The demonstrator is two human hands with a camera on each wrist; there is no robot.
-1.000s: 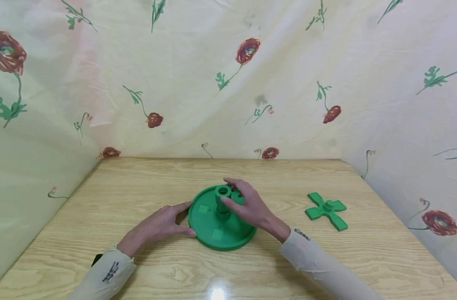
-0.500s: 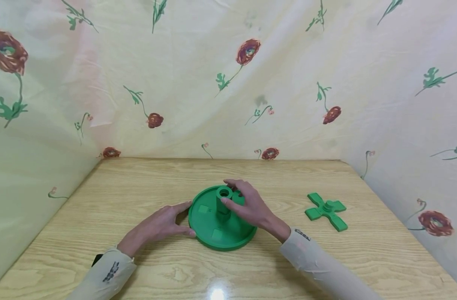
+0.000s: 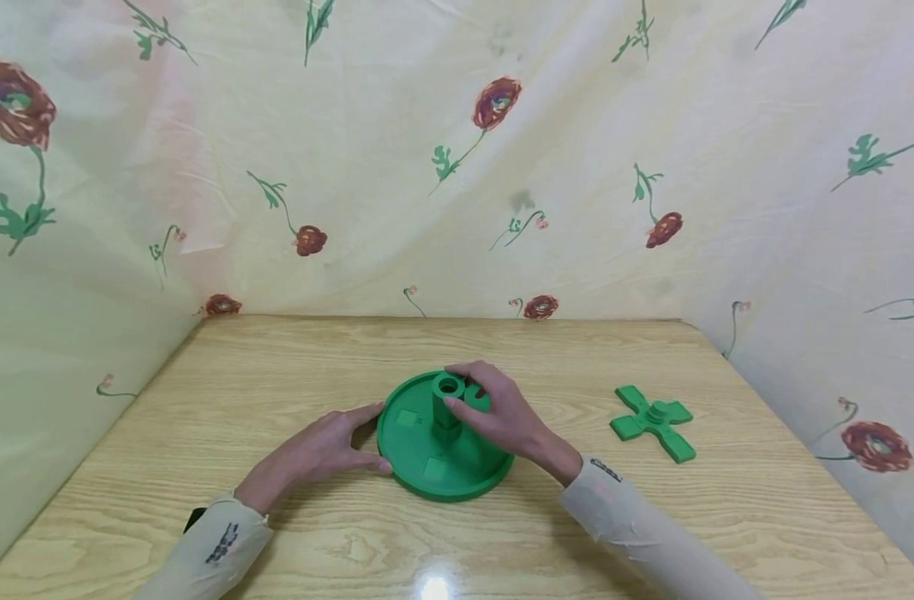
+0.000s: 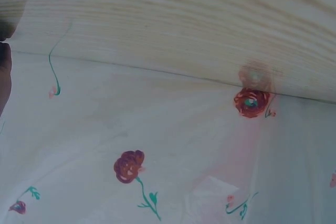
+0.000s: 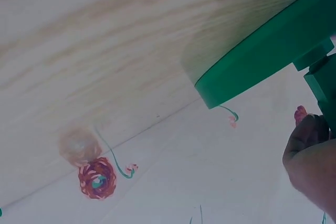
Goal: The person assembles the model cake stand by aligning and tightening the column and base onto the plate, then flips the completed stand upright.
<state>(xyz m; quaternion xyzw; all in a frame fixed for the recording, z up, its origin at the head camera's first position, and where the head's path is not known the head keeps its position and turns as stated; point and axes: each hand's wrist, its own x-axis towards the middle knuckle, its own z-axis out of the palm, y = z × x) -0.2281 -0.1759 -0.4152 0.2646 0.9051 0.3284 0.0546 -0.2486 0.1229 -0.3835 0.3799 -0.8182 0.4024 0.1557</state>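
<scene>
A green round disc with a raised rim lies on the table in the head view. At its middle stands a thick green post with a round hole in its top. My left hand holds the disc's left rim between spread fingers and thumb. My right hand grips the post from the right, thumb in front and fingers behind, partly hidden. In the right wrist view the post meets a small block on the disc; the left wrist view shows only a sliver of the hand at its edge.
A green cross-shaped piece with a round peg at its centre lies to the right on the wooden table. Flower-patterned cloth hangs behind the table and along both sides.
The post has shifted slightly and sits closer down on the disc than a second ago, covering the narrow neck seen below it. My right fingers have moved a little; my left hand has stayed still.
</scene>
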